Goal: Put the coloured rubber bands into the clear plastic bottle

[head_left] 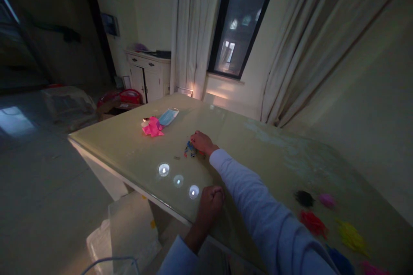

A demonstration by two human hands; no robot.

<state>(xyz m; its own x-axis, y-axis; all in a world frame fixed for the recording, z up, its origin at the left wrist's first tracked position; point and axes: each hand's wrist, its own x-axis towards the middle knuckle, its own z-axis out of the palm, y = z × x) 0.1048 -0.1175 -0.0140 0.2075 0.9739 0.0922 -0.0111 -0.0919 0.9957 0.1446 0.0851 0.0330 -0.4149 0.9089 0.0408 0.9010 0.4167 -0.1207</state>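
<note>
My right hand [202, 142] reaches out over the middle of the table, its fingers closed and pointing down at a small mixed heap of blue, orange and dark pieces [190, 149]. The pieces are too small to name, and part of the heap is hidden behind the hand. Whatever the fingertips pinch does not show. Nearer the front edge, my left hand [211, 202] is curled into a fist, low over the table or resting on it; its inside is hidden.
The glossy pale table [245, 172] reflects several lights. Loose colour piles lie at right: black [304, 198], pink [327, 200], red [313, 223], yellow [352, 236], blue [340, 261]. Crumpled pink paper [152, 126] and a blue face mask [168, 117] lie far left. A cabinet [151, 77] stands behind.
</note>
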